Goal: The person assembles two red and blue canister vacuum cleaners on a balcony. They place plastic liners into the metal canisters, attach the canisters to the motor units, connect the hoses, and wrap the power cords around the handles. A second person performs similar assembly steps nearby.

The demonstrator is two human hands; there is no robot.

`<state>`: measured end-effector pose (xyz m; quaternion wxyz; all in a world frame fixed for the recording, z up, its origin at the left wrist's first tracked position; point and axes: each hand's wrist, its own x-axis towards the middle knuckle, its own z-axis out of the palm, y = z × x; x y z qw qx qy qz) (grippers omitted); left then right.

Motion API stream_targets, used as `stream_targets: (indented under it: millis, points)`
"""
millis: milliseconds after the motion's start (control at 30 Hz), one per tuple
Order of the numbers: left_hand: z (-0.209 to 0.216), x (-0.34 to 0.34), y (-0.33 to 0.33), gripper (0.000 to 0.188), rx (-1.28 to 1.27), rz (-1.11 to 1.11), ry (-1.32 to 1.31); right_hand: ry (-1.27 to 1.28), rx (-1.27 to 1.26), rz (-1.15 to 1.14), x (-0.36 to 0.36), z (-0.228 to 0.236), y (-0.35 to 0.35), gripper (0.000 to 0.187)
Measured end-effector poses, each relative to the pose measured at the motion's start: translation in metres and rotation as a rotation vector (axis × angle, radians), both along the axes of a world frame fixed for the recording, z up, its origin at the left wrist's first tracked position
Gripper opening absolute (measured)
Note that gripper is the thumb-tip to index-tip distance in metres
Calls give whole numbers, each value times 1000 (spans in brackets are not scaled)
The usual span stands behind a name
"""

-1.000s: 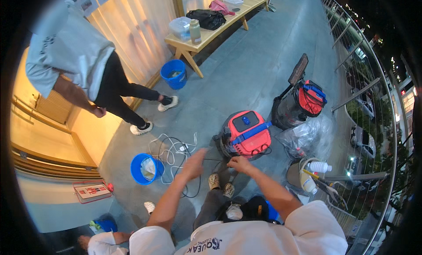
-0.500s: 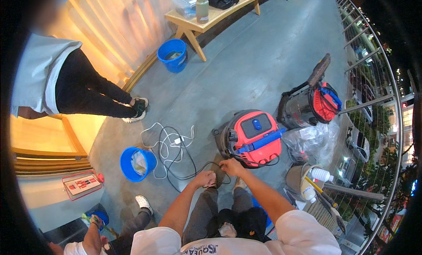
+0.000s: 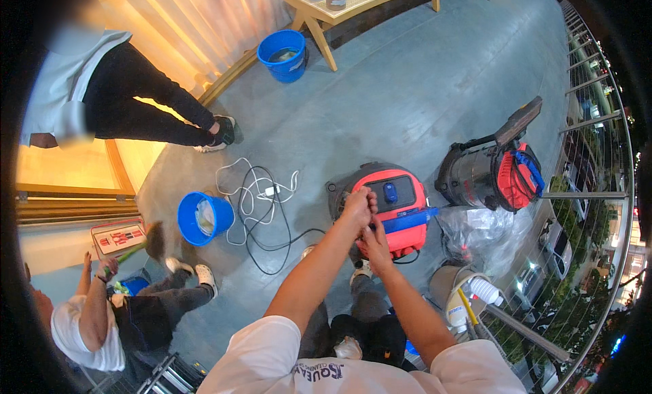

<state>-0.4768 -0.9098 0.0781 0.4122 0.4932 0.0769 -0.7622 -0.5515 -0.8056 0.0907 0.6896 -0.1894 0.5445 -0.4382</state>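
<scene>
A wet-and-dry vacuum [image 3: 401, 239] with a red lid and blue handle stands on the floor before me. Over the near left part of its lid, my left hand [image 3: 360, 205] is closed in a fist. Just below it and close to touching, my right hand [image 3: 375, 243] has its fingers curled in a pinch. A black power cord [image 3: 291, 240] runs from a loose coil on the floor and passes behind my left forearm toward both hands. My fingers seem closed on that cord, though they hide the gripped part. A white extension cord [image 3: 246, 205] lies tangled with it.
A second vacuum [image 3: 479, 173] lies tipped beside clear plastic sheeting [image 3: 489, 234] and a bucket of bottles [image 3: 445, 285], near the railing. Blue buckets [image 3: 227, 221] [image 3: 288, 71] stand at left and by the bench [image 3: 353, 10]. One person stands left; another sits lower left, holding a brush [image 3: 155, 241].
Both my hands have risen from beside the vacuum to in front of its lid, and the left has crossed rightward above the right. The seated person's brush has come into view.
</scene>
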Motion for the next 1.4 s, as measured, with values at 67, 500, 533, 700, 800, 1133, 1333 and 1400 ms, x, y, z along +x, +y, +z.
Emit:
stream_targets:
  millis: [67, 500, 533, 700, 800, 1133, 1333, 1400]
  points:
    - [10, -39, -10, 27, 141, 190, 205, -66, 32, -24, -19, 2, 13, 29]
    - [-28, -132, 9, 21, -114, -73, -104, 639, -151, 119, -231, -105, -64, 25]
    - [-22, -130, 15, 24, -156, -96, -155, 571, -82, 143, -226, -114, -62, 25]
    - [-12, -90, 75, 30, -309, -443, -226, 1007, -358, 220, -202, -110, -19, 18]
    - [-23, -82, 123, 35, -294, -673, -488, 969, -388, 37, -184, -82, 9, 17]
    - [-42, -12, 218, 33, -624, -897, -440, 287, 316, -107, -72, -34, 72, 12]
    - [-31, 59, 173, 24, -757, -1312, -1008, 489, 311, -18, -45, -45, 43, 14]
    - [-21, 61, 160, 24, -694, -1345, -867, 375, 360, -189, -48, -32, 39, 14]
